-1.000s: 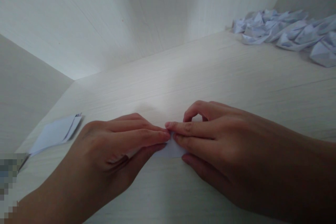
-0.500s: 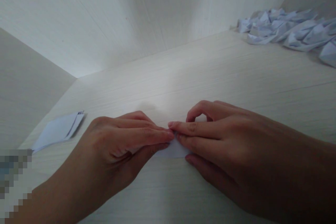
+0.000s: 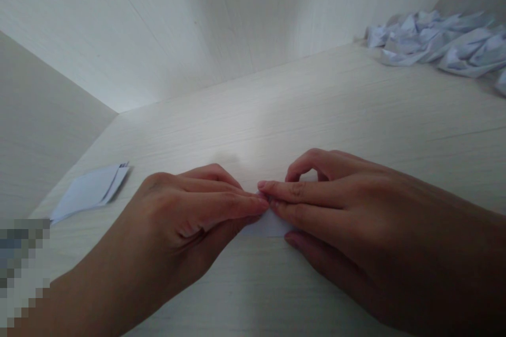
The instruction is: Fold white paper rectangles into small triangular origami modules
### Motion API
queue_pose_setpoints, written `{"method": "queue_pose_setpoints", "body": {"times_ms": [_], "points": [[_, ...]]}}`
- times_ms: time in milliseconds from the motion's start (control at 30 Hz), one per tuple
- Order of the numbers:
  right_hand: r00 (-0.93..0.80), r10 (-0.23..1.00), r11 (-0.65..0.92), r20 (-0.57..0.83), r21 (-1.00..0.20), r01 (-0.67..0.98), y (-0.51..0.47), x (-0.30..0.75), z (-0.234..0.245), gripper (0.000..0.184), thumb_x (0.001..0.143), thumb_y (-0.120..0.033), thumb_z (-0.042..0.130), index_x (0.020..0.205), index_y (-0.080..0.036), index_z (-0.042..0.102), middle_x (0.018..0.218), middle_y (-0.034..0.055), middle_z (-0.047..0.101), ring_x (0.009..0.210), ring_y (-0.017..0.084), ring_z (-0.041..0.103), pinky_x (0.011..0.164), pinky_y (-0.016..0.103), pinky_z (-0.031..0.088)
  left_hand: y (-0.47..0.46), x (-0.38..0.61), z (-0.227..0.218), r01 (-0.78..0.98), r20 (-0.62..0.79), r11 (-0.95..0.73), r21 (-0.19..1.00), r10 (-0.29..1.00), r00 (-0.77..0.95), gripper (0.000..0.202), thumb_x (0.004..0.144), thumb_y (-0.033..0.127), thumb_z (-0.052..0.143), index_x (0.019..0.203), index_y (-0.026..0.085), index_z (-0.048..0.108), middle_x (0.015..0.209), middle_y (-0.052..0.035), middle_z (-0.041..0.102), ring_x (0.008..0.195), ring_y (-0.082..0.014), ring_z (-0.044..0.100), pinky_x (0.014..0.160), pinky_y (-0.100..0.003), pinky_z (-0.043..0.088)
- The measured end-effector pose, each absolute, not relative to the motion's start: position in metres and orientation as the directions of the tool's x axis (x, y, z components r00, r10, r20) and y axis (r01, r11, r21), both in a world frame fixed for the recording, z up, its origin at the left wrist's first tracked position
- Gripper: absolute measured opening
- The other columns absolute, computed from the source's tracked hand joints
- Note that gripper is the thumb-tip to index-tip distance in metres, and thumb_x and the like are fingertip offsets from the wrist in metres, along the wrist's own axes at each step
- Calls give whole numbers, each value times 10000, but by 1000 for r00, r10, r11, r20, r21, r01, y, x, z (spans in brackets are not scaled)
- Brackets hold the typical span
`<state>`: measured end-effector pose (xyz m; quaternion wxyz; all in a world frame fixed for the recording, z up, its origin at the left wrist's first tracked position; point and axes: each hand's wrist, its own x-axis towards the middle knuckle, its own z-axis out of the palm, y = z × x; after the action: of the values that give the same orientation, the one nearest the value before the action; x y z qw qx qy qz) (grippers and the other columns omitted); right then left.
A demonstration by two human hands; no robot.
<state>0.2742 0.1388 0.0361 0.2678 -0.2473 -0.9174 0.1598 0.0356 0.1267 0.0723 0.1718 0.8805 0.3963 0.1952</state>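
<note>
A small piece of white paper (image 3: 265, 225) lies on the pale wood-grain table, mostly covered by both hands. My left hand (image 3: 197, 210) comes in from the left, fingers pressed together, its thumb and fingertips pinching the paper's upper middle. From the right, my right hand (image 3: 348, 210) presses its index and middle fingertips on the paper right beside the left fingertips. Its thumb rests near the paper's lower right edge. The fingertips of the two hands touch or nearly touch. The folds beneath them are hidden.
A stack of white paper sheets (image 3: 89, 192) lies on the table (image 3: 190, 131) at the left. Several folded white paper pieces (image 3: 435, 42) are heaped at the back right. Pale panels (image 3: 158, 26) rise behind and at the sides. A blurred-out patch covers the lower left corner.
The whole view has shifted slightly, so things at the table sit a little further right. Both hands keep nearly the same hold on the paper.
</note>
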Motion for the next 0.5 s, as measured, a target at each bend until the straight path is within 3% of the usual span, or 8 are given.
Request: {"method": "queue_pose_setpoints", "body": {"times_ms": [500], "points": [[-732, 547, 815, 405, -458, 356, 141, 274, 37, 184, 931, -189, 620, 869, -251, 782, 841, 59, 765, 870, 240, 697, 877, 405, 585, 124, 36, 71, 645, 207, -595, 480, 791, 576, 286, 975, 218, 652, 1097, 430, 800, 991, 64, 813, 814, -131, 770, 673, -200, 628]]}}
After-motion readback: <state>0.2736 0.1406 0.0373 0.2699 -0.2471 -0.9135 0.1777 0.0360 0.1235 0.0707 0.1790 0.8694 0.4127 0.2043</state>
